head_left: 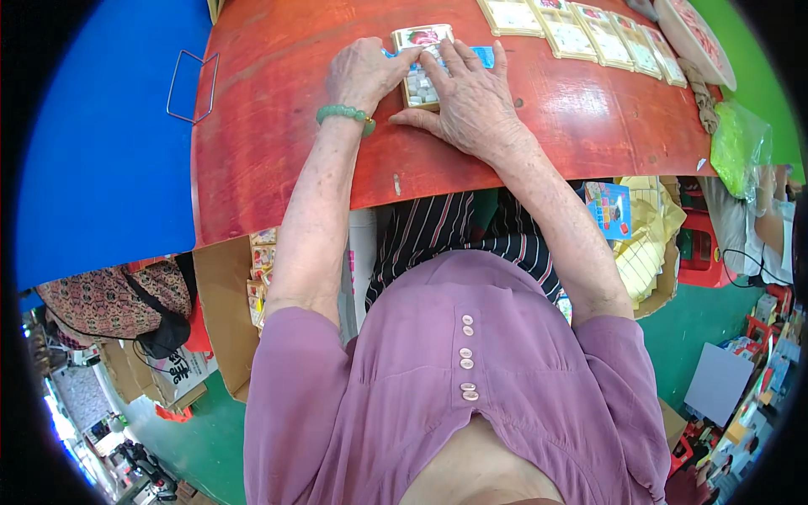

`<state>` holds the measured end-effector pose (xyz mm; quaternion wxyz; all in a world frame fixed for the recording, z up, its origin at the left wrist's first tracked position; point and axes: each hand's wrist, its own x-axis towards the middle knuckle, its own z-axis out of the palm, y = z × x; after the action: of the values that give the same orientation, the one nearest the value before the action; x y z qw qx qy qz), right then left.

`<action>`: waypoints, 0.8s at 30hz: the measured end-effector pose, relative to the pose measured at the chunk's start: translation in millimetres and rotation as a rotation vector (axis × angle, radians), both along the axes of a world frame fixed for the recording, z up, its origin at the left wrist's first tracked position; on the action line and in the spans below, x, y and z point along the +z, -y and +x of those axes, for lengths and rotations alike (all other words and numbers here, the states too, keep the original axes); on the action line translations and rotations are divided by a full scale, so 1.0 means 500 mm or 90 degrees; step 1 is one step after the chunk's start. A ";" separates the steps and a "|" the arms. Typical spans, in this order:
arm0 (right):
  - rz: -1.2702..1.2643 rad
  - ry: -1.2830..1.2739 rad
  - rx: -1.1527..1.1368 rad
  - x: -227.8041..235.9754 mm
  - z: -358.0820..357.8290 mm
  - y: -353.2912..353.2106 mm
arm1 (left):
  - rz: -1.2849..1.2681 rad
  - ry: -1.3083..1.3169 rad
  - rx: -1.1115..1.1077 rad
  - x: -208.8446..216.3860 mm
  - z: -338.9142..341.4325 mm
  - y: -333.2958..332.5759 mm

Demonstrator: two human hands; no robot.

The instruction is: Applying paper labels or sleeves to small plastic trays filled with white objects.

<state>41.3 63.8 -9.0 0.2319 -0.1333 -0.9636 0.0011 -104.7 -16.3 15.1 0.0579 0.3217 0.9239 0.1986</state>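
A small light-wood tray (422,100) with pale grey-white cubes stands on the red table, a card with a red picture (423,36) at its far end. Across the tray runs a blue strip (482,57), its two ends showing on either side. My left hand (364,71), a green bead bracelet on its wrist, is closed at the tray's left side, thumb and finger on the strip; the exact grip is partly hidden. My right hand (473,99) lies over the tray's right side with fingers spread, touching the strip and cubes.
Several similar trays (568,38) stand in a row at the far right, beside a white bowl (697,38) with pink contents. A wire handle (193,87) lies at the left, over the blue board's edge. Below the table are cartons (225,311) and yellow packing material (641,261).
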 end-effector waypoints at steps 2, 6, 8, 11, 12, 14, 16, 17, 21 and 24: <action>-0.008 -0.004 0.009 -0.001 0.002 -0.001 | -0.012 0.001 -0.004 0.000 0.000 0.003; -0.035 0.000 0.018 -0.004 0.012 0.000 | -0.001 0.015 -0.006 0.015 0.029 0.015; -0.050 -0.003 0.015 -0.002 0.029 0.004 | 0.004 0.027 -0.002 0.012 0.044 0.025; -0.066 -0.008 0.015 -0.005 0.044 0.008 | 0.030 -0.023 0.004 -0.002 0.066 0.047; -0.062 -0.010 0.020 -0.004 0.047 0.009 | 0.028 -0.021 0.006 -0.001 0.065 0.049; -0.076 -0.002 0.020 0.002 0.049 0.012 | 0.034 -0.027 0.002 -0.002 0.061 0.054; -0.086 0.002 0.022 0.003 0.049 0.013 | 0.043 -0.015 -0.001 -0.003 0.061 0.055; -0.079 0.002 0.012 0.000 0.053 0.016 | 0.052 -0.002 -0.006 -0.003 0.060 0.056; -0.079 -0.010 -0.009 -0.011 0.056 0.026 | 0.039 0.034 -0.016 0.003 0.065 0.063; -0.093 -0.038 -0.017 -0.023 0.044 0.037 | 0.091 0.015 -0.003 0.001 0.071 0.070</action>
<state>63.2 45.5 -20.4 0.2500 -0.1626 -0.9517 0.0724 -69.2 -51.5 15.6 0.0464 0.3250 0.9059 0.2676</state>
